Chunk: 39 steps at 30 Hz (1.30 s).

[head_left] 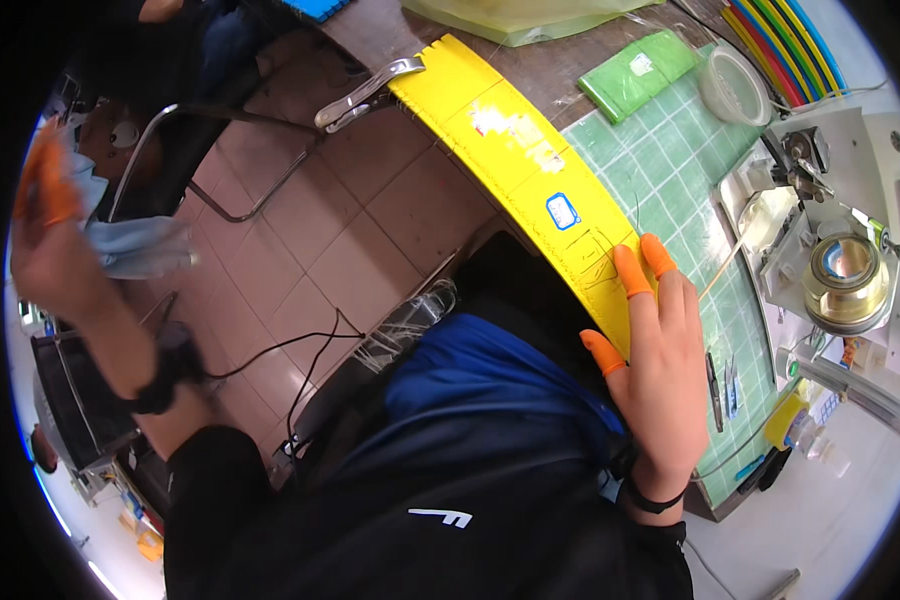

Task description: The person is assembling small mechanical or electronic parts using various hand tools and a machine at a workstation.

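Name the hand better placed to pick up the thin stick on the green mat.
Right hand: it rests on the yellow strip beside the stick. The left hand is raised far off, away from the bench.

Bare hands, orange rubber fingertip covers on the right hand (660, 365) and left hand (55, 250), dark band on each wrist, dark jacket with blue panel and small white chest mark

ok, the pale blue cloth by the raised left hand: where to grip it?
Probably the bunched upper end of the pale blue cloth, beside the left hand. It hangs limp, its loose end trailing right, so pinch that gather from the left with the orange-capped fingertips.
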Motion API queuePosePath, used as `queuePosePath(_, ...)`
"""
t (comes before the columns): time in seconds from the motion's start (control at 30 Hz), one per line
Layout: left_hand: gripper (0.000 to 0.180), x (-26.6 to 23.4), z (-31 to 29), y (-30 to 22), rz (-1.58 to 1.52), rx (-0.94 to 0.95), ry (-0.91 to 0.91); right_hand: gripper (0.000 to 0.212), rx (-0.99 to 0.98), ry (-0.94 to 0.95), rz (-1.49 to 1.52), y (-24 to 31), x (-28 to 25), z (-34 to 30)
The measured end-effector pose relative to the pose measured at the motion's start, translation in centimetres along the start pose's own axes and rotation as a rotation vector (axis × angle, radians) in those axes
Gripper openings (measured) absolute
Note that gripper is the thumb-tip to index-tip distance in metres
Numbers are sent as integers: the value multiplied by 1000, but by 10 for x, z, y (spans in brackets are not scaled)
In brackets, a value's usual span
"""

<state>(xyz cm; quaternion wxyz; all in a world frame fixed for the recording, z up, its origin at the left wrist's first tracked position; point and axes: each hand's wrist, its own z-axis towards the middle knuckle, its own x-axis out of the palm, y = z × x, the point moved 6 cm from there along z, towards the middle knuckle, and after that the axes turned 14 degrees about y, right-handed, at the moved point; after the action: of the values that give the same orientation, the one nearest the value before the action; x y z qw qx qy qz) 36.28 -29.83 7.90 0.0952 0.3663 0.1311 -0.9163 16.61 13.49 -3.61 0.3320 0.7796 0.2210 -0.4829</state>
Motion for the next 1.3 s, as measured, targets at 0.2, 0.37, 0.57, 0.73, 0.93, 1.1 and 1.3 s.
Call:
queuePosePath(0.2, 38, 158, -47, -175, -439, 280, 572, 94, 11, -33, 80, -8, 14, 0)
queuePosePath(0.37, 37, 193, -74, -188, -405, 167, 672, 95, 19, 28, 118, -11, 19, 4)
queuePosePath(0.57, 37, 198, -79, -182, -360, 104, 715, 96, 19, 85, 111, -14, 22, 6)
queuePosePath(0.73, 39, 191, -77, -180, -337, 72, 676, 96, 16, 96, 133, -17, 23, 7)
queuePosePath(0.93, 35, 194, -72, -190, -387, 45, 700, 96, 8, 114, 114, -17, 22, 10)
queuePosePath(1.1, 33, 195, -71, -185, -364, 32, 698, 94, 26, 117, 122, -17, 23, 10)
queuePosePath(1.3, 32, 195, -68, -188, -423, 37, 651, 95, 41, 114, 103, -15, 24, 9)
